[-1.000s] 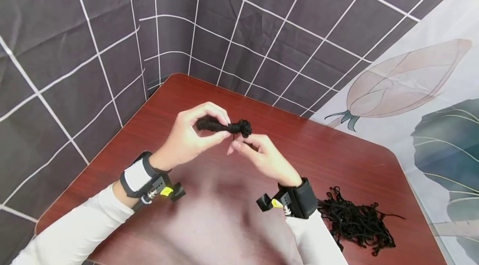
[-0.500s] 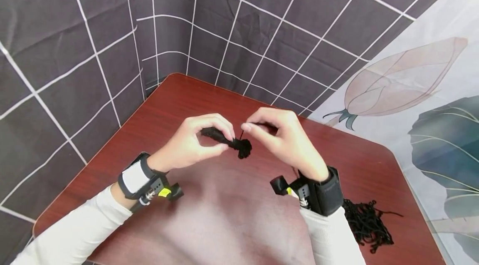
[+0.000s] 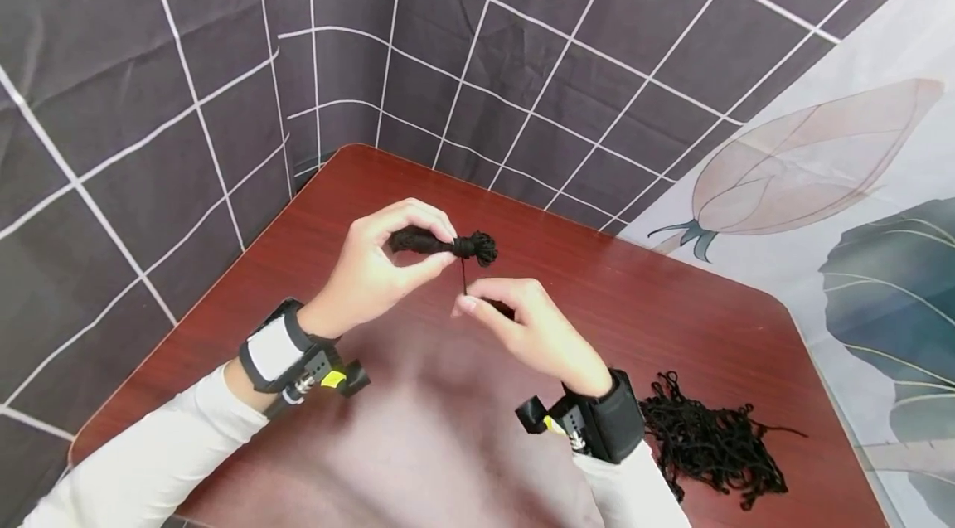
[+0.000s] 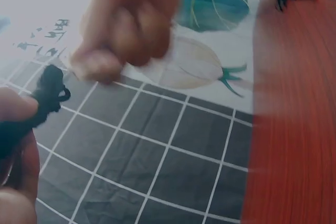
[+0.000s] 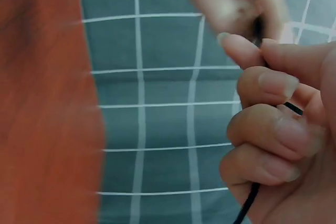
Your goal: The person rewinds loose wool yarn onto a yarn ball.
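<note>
My left hand (image 3: pixel 369 267) pinches a bundle of black cord (image 3: pixel 477 248) between thumb and fingers, above the table. Loops stick out of the bundle's right end, and turns of cord wrap its neck beside my fingertips. A single strand (image 3: pixel 464 275) runs down from that neck to my right hand (image 3: pixel 540 329), which pinches it between thumb and index finger. In the right wrist view the other fingers are curled, and the cord's tail (image 5: pixel 249 203) comes out below them. The left wrist view shows the bundle (image 4: pixel 50 85) dark, with a small loop at its side.
A pile of loose black cords (image 3: pixel 712 441) lies on the red-brown wooden table (image 3: pixel 634 304), close to my right forearm. Dark grey gridded cloth (image 3: pixel 522 55) hangs behind and to the left. A white cloth with plant prints (image 3: pixel 791 171) hangs at the right.
My right hand rose above the bundle with the strand, then came back down below it. The left hand dipped and tilted the bundle, then raised it level again. The pile stayed put.
</note>
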`<state>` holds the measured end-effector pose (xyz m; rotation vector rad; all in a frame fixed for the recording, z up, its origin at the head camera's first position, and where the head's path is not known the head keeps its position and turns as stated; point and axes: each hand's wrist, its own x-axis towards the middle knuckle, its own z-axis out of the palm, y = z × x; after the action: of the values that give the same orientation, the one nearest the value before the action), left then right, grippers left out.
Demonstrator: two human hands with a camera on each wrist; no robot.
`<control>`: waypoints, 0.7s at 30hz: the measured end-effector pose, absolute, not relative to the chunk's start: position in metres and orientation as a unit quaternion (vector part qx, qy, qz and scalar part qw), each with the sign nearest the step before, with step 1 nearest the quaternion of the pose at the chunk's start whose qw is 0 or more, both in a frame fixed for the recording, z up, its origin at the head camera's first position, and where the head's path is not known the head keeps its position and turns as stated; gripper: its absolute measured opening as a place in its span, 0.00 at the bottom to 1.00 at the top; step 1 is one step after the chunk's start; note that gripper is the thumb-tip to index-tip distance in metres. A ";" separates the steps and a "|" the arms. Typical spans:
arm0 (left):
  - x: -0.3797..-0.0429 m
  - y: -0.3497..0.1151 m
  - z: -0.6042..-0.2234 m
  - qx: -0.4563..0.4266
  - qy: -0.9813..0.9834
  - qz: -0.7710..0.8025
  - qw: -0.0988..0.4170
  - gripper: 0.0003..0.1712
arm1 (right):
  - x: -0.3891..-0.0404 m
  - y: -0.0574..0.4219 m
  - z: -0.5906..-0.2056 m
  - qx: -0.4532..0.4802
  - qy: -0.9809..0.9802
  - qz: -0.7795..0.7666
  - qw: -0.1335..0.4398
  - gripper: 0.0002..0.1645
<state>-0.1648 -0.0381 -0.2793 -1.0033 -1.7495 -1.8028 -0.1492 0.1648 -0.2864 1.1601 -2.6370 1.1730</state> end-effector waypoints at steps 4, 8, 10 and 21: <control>-0.167 -0.041 -0.282 -0.355 -0.660 -0.625 0.217 0.12 | -0.144 0.167 -0.263 0.386 -0.850 0.353 0.063 0.06; -0.165 -0.042 -0.283 -0.378 -0.680 -0.603 0.176 0.10 | -0.147 0.169 -0.238 0.383 -0.847 0.356 0.094 0.04; -0.163 -0.043 -0.281 -0.403 -0.674 -0.600 0.153 0.10 | -0.151 0.168 -0.229 0.381 -0.845 0.362 0.104 0.04; -0.158 -0.036 -0.271 -0.430 -0.592 -0.663 0.158 0.13 | -0.170 0.168 -0.266 0.319 -0.831 0.455 -0.003 0.08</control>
<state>-0.1581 -0.0361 -0.2708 -1.2296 -1.6931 -1.8957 -0.1700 0.1678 -0.2663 1.0034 -2.6173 1.4331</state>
